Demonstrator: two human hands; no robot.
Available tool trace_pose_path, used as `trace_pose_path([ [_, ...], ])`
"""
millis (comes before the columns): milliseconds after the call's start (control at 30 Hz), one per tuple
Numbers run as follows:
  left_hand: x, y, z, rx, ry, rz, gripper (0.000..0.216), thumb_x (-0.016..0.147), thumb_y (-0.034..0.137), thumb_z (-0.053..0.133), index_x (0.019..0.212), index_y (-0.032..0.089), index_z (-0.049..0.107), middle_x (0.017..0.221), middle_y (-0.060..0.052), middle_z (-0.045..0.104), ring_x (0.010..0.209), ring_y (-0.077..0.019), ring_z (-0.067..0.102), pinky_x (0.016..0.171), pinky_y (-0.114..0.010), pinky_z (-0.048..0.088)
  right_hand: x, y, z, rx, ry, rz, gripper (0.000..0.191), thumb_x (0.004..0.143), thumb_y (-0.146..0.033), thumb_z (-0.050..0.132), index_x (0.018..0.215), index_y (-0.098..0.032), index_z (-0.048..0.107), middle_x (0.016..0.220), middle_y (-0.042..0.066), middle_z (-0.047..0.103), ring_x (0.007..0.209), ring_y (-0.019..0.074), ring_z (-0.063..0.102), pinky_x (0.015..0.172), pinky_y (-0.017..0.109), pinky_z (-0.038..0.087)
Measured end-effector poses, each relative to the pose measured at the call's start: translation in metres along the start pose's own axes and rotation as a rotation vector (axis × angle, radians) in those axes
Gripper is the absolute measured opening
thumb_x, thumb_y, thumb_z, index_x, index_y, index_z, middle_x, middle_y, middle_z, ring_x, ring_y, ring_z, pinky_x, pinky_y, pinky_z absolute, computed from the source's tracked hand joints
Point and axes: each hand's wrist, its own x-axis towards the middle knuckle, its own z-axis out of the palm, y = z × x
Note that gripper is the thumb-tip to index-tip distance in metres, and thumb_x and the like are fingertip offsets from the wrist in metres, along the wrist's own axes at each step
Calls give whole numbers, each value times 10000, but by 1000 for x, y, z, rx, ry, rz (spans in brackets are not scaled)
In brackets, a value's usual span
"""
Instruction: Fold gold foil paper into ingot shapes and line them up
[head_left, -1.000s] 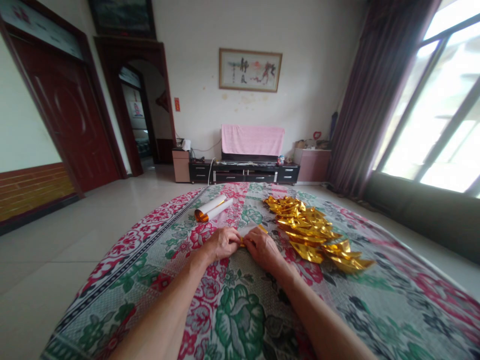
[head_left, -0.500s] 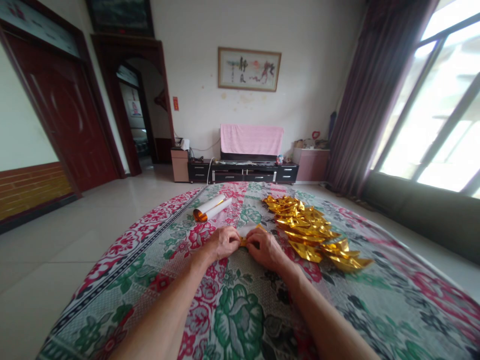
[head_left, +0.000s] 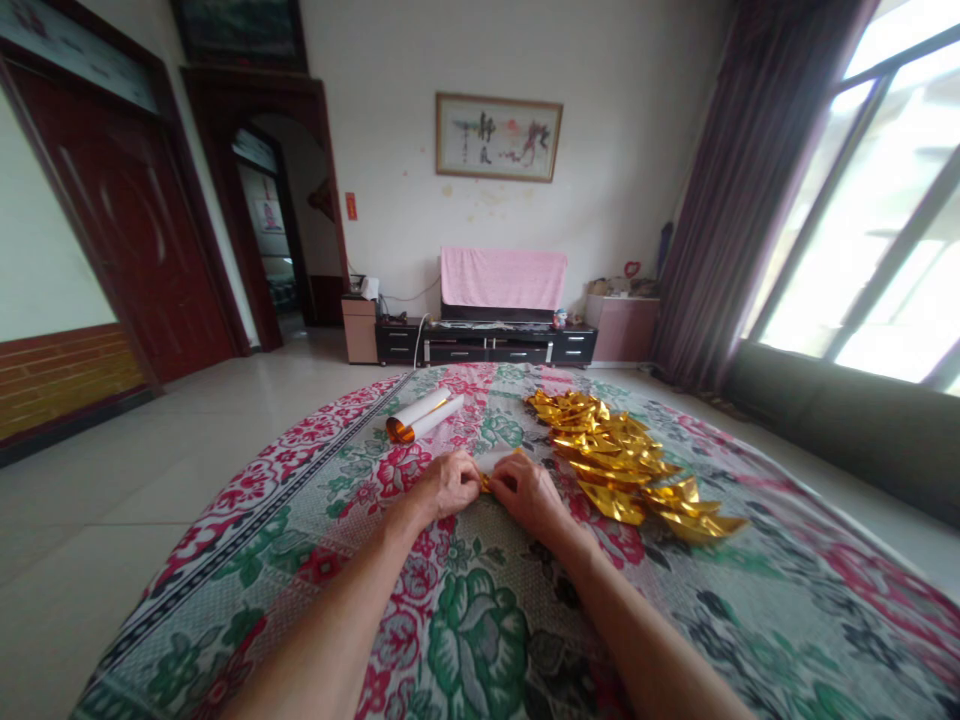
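Note:
Between my hands is a sheet of gold foil paper (head_left: 491, 461), its white side showing behind the fingers and a bit of gold in front. My left hand (head_left: 451, 482) pinches its left part, and my right hand (head_left: 529, 490) pinches the right part, fingertips close together. Both hands hide most of the sheet, so its folds cannot be made out. To the right of my right hand lie several folded gold paper ingots (head_left: 611, 445) in a long heap. Beyond my left hand rests a loose roll of gold paper (head_left: 424, 415), white side outward.
A flowered cloth (head_left: 480, 640) covers the round table. Past the table stands a low black cabinet (head_left: 487, 350) with a pink towel (head_left: 502, 277) draped over something on it. A curtain (head_left: 739, 200) and window are at right, a red door (head_left: 124, 210) at left.
My hands have shifted only slightly, still pinching the foil paper at the same spot. The ingots and the roll have not moved.

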Motion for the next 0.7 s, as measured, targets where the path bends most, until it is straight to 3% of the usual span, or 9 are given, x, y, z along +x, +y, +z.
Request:
trace_pose_path([
  [200, 0, -2, 1, -6, -11, -11, 169, 670, 90, 511, 625, 148, 664, 803, -54, 670, 745, -140, 605, 696, -226, 478, -1, 3, 1, 19, -26, -45, 150, 789, -157, 522, 848, -185, 658, 791, 38, 613, 780, 139, 553, 712, 234, 415],
  [433, -2, -7, -7, -157, -68, -42, 185, 719, 141, 520, 699, 171, 701, 867, -34, 691, 803, -129, 616, 774, -217, 476, -1, 1, 3, 10, -68, -34, 181, 813, -171, 499, 803, -188, 679, 817, 49, 608, 831, 147, 555, 747, 242, 423],
  [567, -3, -9, -9, -174, -6, -133, 206, 717, 135, 515, 795, 171, 703, 867, -22, 697, 798, -129, 621, 762, -219, 480, -1, 1, 3, 13, -66, -19, 173, 809, -177, 508, 802, -187, 680, 830, 49, 600, 821, 144, 554, 745, 242, 426],
  [700, -1, -13, -1, -121, 27, -112, 182, 710, 139, 534, 754, 177, 707, 823, -25, 689, 771, -128, 615, 743, -217, 478, -1, 2, 3, 19, -63, -32, 175, 812, -177, 506, 825, -192, 680, 831, 47, 596, 822, 142, 555, 748, 241, 426],
])
